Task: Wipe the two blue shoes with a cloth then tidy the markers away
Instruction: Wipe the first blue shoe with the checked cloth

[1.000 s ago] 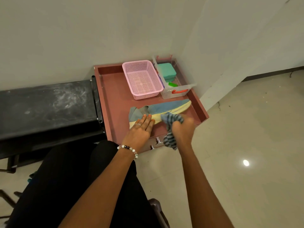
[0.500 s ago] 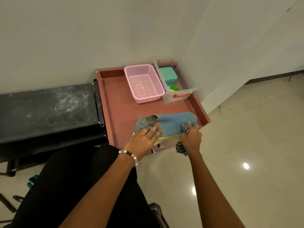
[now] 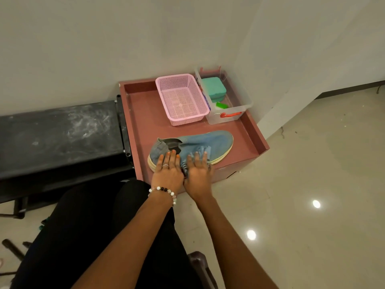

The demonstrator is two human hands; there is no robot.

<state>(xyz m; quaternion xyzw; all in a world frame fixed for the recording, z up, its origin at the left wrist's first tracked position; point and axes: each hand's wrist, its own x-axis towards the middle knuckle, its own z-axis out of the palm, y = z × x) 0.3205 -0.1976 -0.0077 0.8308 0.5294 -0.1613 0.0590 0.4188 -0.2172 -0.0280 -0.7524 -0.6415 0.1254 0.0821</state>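
One blue shoe point(image 3: 214, 141) with a cream sole lies along the front of the reddish tray-topped cabinet point(image 3: 253, 133), toe pointing right. My left hand point(image 3: 167, 172) rests flat on its heel end, fingers straight. My right hand point(image 3: 198, 174) sits beside it and presses a blue striped cloth point(image 3: 185, 166) onto the middle of the shoe with straight fingers. Most of the cloth is hidden under that hand. A small green object point(image 3: 222, 105) lies in the clear box; I cannot tell whether it is a marker.
A pink mesh basket point(image 3: 183, 99) and a clear box point(image 3: 231, 110) with a red handle stand at the back of the tray. The box holds a teal case point(image 3: 213, 88). A black bench point(image 3: 58, 130) is on the left, with bare floor on the right.
The shoe has turned from sole-side up to upper-side up. My right hand has slid left from the toe to the middle and flattened on the cloth.
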